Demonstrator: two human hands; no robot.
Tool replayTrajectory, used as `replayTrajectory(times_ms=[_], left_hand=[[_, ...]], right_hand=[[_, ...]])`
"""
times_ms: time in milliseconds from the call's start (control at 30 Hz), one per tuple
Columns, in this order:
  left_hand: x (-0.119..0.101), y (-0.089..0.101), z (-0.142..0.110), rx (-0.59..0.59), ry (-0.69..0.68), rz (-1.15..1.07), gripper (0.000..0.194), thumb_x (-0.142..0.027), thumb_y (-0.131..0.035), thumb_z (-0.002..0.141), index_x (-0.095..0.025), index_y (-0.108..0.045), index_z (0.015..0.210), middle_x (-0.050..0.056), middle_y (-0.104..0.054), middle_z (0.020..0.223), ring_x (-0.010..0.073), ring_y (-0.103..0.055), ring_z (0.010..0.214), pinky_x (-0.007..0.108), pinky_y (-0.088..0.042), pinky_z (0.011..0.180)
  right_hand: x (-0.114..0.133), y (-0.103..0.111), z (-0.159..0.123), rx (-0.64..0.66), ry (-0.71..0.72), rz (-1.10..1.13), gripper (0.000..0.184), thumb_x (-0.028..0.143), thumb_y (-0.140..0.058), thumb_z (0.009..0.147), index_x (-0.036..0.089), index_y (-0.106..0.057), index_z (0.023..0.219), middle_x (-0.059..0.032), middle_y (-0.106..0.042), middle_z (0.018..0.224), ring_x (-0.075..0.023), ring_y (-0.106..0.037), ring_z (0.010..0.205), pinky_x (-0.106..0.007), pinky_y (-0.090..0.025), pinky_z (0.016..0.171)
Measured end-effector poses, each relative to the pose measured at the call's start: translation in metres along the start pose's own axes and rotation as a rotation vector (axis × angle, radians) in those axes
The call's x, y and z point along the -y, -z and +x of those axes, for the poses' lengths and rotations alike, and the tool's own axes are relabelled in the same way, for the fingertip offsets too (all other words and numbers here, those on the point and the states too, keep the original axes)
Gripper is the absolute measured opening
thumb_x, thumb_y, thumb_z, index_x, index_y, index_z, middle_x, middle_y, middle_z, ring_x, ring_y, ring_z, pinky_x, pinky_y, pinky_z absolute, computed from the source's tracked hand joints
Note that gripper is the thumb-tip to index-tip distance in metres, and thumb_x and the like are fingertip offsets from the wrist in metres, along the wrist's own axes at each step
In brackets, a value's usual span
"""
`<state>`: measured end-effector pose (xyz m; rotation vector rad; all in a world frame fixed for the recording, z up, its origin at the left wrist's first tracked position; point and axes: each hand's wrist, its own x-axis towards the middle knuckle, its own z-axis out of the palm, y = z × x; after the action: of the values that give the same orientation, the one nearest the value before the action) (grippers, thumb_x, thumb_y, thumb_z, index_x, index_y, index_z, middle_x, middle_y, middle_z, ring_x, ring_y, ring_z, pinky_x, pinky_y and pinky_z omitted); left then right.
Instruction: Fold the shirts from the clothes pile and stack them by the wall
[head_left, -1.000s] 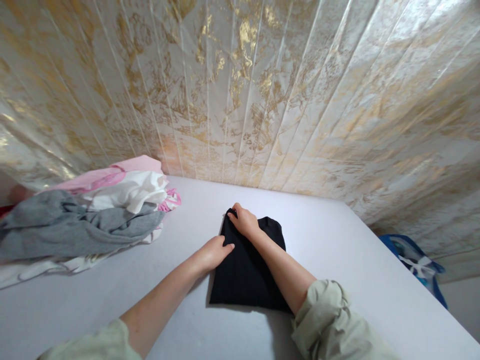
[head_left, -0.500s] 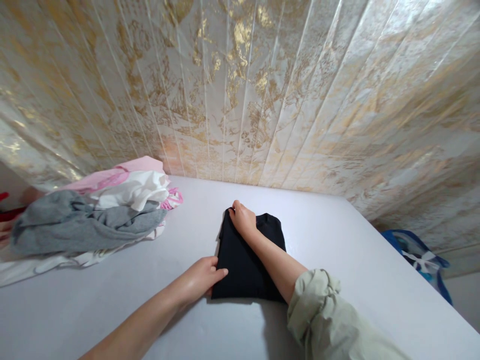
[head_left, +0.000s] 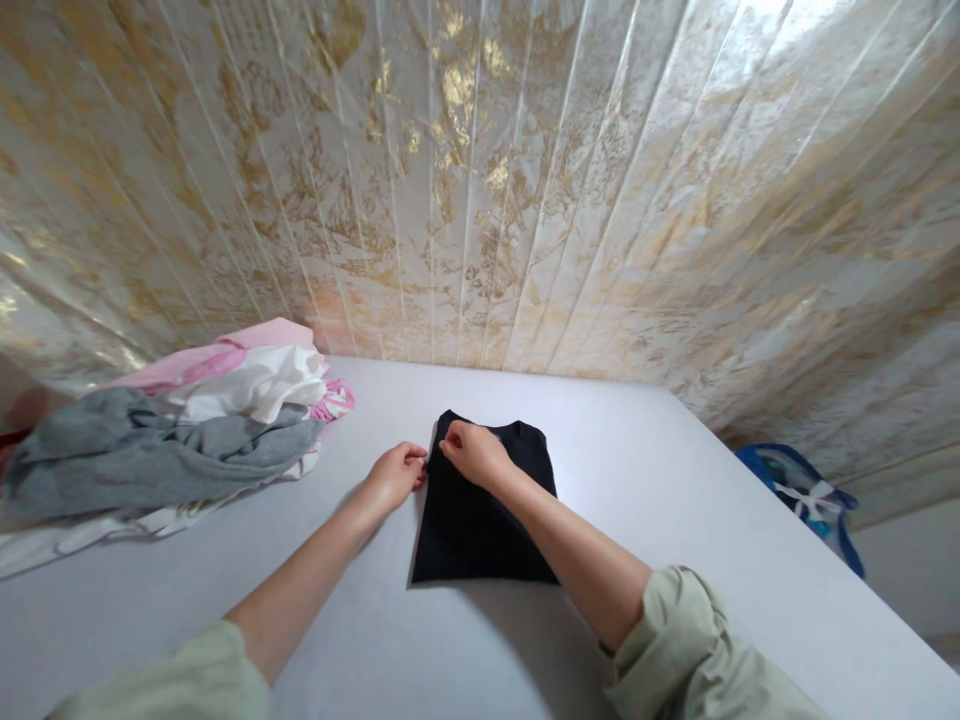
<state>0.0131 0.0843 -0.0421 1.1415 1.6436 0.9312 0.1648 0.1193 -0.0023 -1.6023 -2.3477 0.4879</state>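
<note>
A folded black garment (head_left: pixel 480 540) lies flat on the white table, with a curved notch like a neckline along its far edge. Just beside its left edge is my left hand (head_left: pixel 395 478), fingers loosely bent and a little apart, their tips at or very near the cloth. My right hand (head_left: pixel 474 455) is over the far left part of the garment, thumb and fingers pinched together. Whether cloth is between those fingertips is hidden. The right forearm crosses above the garment's right side.
On the left of the white table (head_left: pixel 622 440) lies a loose heap of clothes: a grey garment (head_left: pixel 150 450), a white one (head_left: pixel 259 385) and a pink one (head_left: pixel 274 332). A gold-patterned curtain (head_left: pixel 450 250) hangs behind. Beyond the right edge is a blue-trimmed bag (head_left: pixel 799 500).
My left hand has left the near left edge of the garment and moved away from me along that side. My right hand has shifted slightly nearer and off the far left corner. The view has turned slightly.
</note>
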Motion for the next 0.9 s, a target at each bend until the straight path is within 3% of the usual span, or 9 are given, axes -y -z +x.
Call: replayTrajectory(times_ms=[133, 333, 500, 633, 900], left_hand=[[0.004, -0.005, 0.001, 0.020, -0.030, 0.054, 0.009, -0.015, -0.050, 0.084, -0.016, -0.060, 0.084, -0.002, -0.060, 0.062, 0.0094, -0.058, 0.053, 0.020, -0.047, 0.053], [0.004, -0.007, -0.007, 0.041, -0.072, 0.192, 0.017, -0.020, -0.049, 0.085, -0.016, -0.065, 0.089, -0.005, -0.053, 0.052, 0.0096, -0.050, 0.042, 0.019, -0.037, 0.043], [0.002, -0.007, -0.009, 0.006, -0.205, 0.344, 0.023, -0.015, -0.048, 0.085, -0.018, -0.070, 0.094, 0.002, -0.065, 0.074, 0.0145, -0.062, 0.067, 0.024, -0.047, 0.063], [-0.005, -0.003, 0.001, -0.068, -0.275, 0.503, 0.020, -0.013, -0.053, 0.083, -0.018, -0.070, 0.091, 0.008, -0.066, 0.099, 0.0190, -0.062, 0.097, 0.026, -0.045, 0.083], [-0.022, -0.013, 0.042, -0.093, -0.227, 0.766, 0.008, -0.023, -0.061, 0.077, -0.019, -0.067, 0.082, 0.011, -0.069, 0.095, 0.0236, -0.065, 0.088, 0.029, -0.043, 0.071]], right_hand=[[0.014, -0.020, -0.013, 0.032, -0.086, -0.035, 0.025, 0.044, -0.051, 0.089, 0.022, -0.063, 0.088, -0.0089, -0.071, 0.091, -0.0246, -0.066, 0.083, -0.031, -0.042, 0.066], [0.008, -0.023, -0.006, 0.028, -0.145, 0.038, 0.014, 0.032, -0.056, 0.083, 0.021, -0.064, 0.080, -0.0065, -0.071, 0.088, -0.0221, -0.065, 0.082, -0.029, -0.043, 0.066], [-0.013, -0.026, 0.007, 0.081, -0.147, 0.355, 0.012, 0.024, -0.058, 0.078, 0.019, -0.060, 0.068, -0.0003, -0.064, 0.065, -0.0142, -0.059, 0.063, -0.023, -0.038, 0.056], [-0.015, -0.029, 0.006, 0.072, -0.142, 0.361, 0.012, 0.025, -0.058, 0.077, 0.019, -0.060, 0.067, 0.0019, -0.060, 0.060, -0.0126, -0.054, 0.059, -0.022, -0.036, 0.055], [-0.002, -0.022, -0.003, 0.031, -0.168, 0.190, 0.017, 0.034, -0.054, 0.081, 0.022, -0.062, 0.074, -0.0021, -0.066, 0.075, -0.0187, -0.060, 0.071, -0.027, -0.038, 0.061]])
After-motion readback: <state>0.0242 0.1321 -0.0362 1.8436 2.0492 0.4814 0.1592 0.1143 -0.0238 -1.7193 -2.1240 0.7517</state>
